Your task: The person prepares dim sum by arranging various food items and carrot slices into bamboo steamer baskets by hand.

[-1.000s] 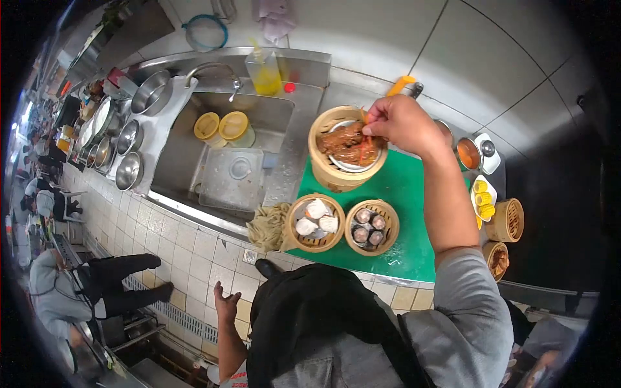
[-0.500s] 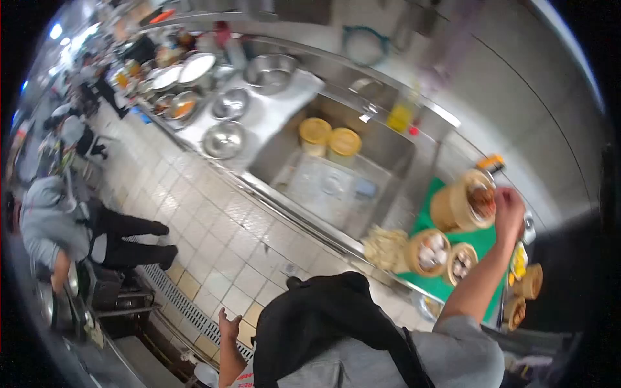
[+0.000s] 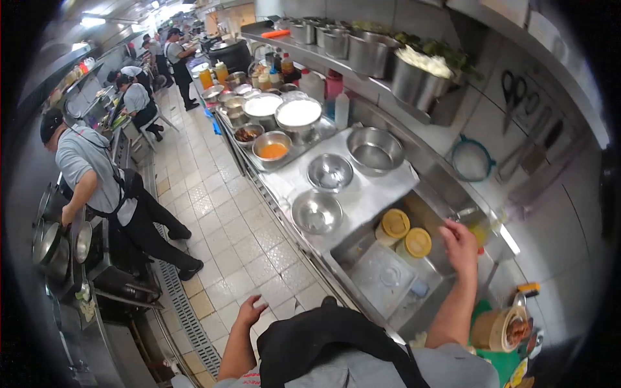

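My right hand (image 3: 460, 244) is raised over the right side of the sink (image 3: 362, 258), near the faucet, with its fingers curled; whether it holds anything is too small to tell. My left hand (image 3: 251, 310) hangs over the tiled floor with its fingers apart and nothing in it. Two tubs with yellow lids, one at the back (image 3: 395, 223) and one in front (image 3: 418, 242), stand in the sink beside a clear plastic lid (image 3: 383, 277). A bamboo steamer with reddish food (image 3: 493, 328) sits on a green board (image 3: 482, 309) at the lower right.
Empty steel bowls (image 3: 317, 212) rest on the white-covered counter (image 3: 381, 194). Beyond them are a bowl of orange sauce (image 3: 272, 150) and large white-topped pots (image 3: 298, 112). Steel pots line the shelf (image 3: 388, 81) above. A co-worker (image 3: 107, 174) stands at the stove on the left; others work farther back.
The view has swung toward the counter and aisle. My right hand has moved away from the bamboo steamer to above the sink. My left hand remains low over the floor.
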{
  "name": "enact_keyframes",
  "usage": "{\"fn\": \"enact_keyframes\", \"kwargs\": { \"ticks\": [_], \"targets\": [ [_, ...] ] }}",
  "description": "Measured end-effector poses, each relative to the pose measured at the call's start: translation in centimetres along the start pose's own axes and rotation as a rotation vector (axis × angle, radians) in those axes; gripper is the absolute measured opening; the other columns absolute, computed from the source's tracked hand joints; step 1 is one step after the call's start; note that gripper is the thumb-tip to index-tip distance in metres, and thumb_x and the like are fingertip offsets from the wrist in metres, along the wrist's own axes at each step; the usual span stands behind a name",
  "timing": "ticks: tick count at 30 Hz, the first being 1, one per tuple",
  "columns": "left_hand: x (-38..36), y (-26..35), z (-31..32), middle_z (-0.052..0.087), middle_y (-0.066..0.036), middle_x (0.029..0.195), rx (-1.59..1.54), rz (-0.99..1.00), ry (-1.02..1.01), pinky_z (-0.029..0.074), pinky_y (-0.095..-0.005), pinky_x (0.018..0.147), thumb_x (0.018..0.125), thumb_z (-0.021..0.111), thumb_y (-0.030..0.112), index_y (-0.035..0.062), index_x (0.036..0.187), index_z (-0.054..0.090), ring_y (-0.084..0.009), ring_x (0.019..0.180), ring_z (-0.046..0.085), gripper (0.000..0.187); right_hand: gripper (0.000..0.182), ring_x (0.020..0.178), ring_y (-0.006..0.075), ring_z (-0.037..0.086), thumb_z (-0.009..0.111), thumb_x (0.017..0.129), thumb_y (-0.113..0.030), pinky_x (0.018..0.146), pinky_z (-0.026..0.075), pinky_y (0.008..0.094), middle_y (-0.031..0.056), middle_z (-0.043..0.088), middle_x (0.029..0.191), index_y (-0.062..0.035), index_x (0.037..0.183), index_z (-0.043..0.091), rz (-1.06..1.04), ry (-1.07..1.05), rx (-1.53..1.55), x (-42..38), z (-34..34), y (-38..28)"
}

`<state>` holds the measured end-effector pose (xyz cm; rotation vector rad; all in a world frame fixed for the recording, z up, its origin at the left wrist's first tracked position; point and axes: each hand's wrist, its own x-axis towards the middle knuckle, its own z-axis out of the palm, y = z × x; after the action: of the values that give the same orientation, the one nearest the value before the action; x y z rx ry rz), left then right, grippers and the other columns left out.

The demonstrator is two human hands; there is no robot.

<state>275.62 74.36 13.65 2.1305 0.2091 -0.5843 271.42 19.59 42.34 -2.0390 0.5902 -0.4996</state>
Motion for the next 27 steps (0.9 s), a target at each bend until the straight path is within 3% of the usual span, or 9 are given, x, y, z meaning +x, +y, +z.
{"fn": "enact_keyframes", "kwargs": {
  "ticks": [2, 3, 6, 9, 10, 12, 20, 23, 27],
  "targets": [
    [2.3, -7.6, 0.0, 0.061, -0.021, 0.127, -0.153, -0.124, 0.067, 0.045, -0.0401, 0.101, 0.081, 0.076, 0.033, -0.0009, 0.128, 0.056, -0.0339, 0.119, 0.057, 0.061, 0.033, 0.079, 0.0116, 0.064, 0.070, 0.089, -0.020, 0.070, 0.051, 0.0259, 0.0061, 0.071, 0.091, 0.0001, 0.115, 0.067, -0.117, -0.135, 0.086, 4.4, 4.8, -5.2],
    [2.2, -10.2, -0.1, 0.065, -0.016, 0.118, -0.203, -0.189, 0.127, 0.054, -0.0356, 0.075, 0.080, 0.077, 0.022, -0.0015, 0.130, 0.054, -0.0214, 0.092, 0.066, 0.060, 0.032, 0.083, 0.0135, 0.066, 0.070, 0.088, -0.019, 0.072, 0.052, 0.0278, 0.0078, 0.072, 0.094, -0.0011, 0.114, 0.067, -0.264, -0.162, -0.023, 6.5, 6.9, -7.7],
    [-0.8, -16.9, -1.2, 0.069, -0.023, 0.102, 0.024, -0.466, 0.180, 0.056, -0.0389, 0.073, 0.078, 0.077, 0.036, -0.0023, 0.116, 0.065, -0.0275, 0.090, 0.069, 0.055, 0.029, 0.084, 0.0168, 0.068, 0.071, 0.086, -0.019, 0.074, 0.052, 0.0300, 0.0109, 0.072, 0.096, -0.0035, 0.111, 0.069, -0.557, -0.240, -0.041, 11.4, 12.2, -16.9],
    [-2.7, -24.1, -2.2, 0.067, -0.013, 0.111, 0.989, 0.222, -0.404, 0.057, -0.0408, 0.063, 0.079, 0.071, 0.041, 0.0023, 0.118, 0.061, -0.0236, 0.085, 0.068, 0.055, 0.027, 0.085, 0.0207, 0.070, 0.070, 0.086, -0.019, 0.074, 0.053, 0.0317, 0.0144, 0.072, 0.098, -0.0030, 0.108, 0.070, -0.782, -0.190, -0.157, 17.1, 17.2, -23.7],
    [-3.0, -24.4, -2.5, 0.066, -0.013, 0.112, 0.480, -0.277, -0.340, 0.057, -0.0403, 0.063, 0.080, 0.071, 0.039, 0.0025, 0.119, 0.061, -0.0236, 0.085, 0.068, 0.054, 0.027, 0.086, 0.0216, 0.070, 0.070, 0.086, -0.019, 0.075, 0.053, 0.0321, 0.0146, 0.072, 0.098, -0.0029, 0.108, 0.070, -0.802, -0.163, -0.184, 19.0, 18.4, -26.1],
    [-0.7, -24.2, -3.9, 0.065, -0.013, 0.113, 0.241, -0.507, -0.287, 0.057, -0.0393, 0.062, 0.081, 0.070, 0.034, 0.0030, 0.120, 0.060, -0.0236, 0.084, 0.067, 0.051, 0.026, 0.087, 0.0235, 0.070, 0.069, 0.086, -0.019, 0.077, 0.052, 0.0333, 0.0148, 0.072, 0.097, -0.0030, 0.107, 0.070, -0.773, -0.124, -0.205, 22.8, 20.4, -29.9],
    [16.8, -22.3, -19.1, 0.062, -0.012, 0.117, 0.714, 0.182, -0.252, 0.056, -0.0352, 0.057, 0.085, 0.068, 0.016, 0.0048, 0.127, 0.056, -0.0236, 0.081, 0.065, 0.046, 0.026, 0.087, 0.0240, 0.069, 0.068, 0.086, -0.021, 0.079, 0.053, 0.0340, 0.0136, 0.072, 0.096, -0.0055, 0.106, 0.071, -0.710, 0.203, -0.453, 36.8, 26.4, -41.1],
    [23.7, -15.1, -26.0, 0.060, -0.013, 0.113, -0.428, -0.537, 0.209, 0.052, -0.0315, 0.053, 0.086, 0.070, 0.014, 0.0018, 0.129, 0.053, -0.0202, 0.072, 0.061, 0.048, 0.024, 0.089, 0.0260, 0.069, 0.070, 0.085, -0.022, 0.079, 0.053, 0.0365, 0.0140, 0.072, 0.097, -0.0063, 0.103, 0.071, -0.595, 0.186, -0.618, 42.6, 28.4, -41.6],
    [30.3, -11.4, -32.6, 0.061, -0.011, 0.110, -0.524, -0.432, 0.315, 0.046, -0.0272, 0.048, 0.087, 0.068, 0.014, 0.0022, 0.129, 0.051, -0.0170, 0.065, 0.057, 0.047, 0.022, 0.089, 0.0255, 0.068, 0.073, 0.082, -0.022, 0.080, 0.052, 0.0371, 0.0126, 0.072, 0.097, -0.0069, 0.098, 0.073, -0.430, 0.120, -0.750, 49.1, 30.6, -41.4]
  ]
}}
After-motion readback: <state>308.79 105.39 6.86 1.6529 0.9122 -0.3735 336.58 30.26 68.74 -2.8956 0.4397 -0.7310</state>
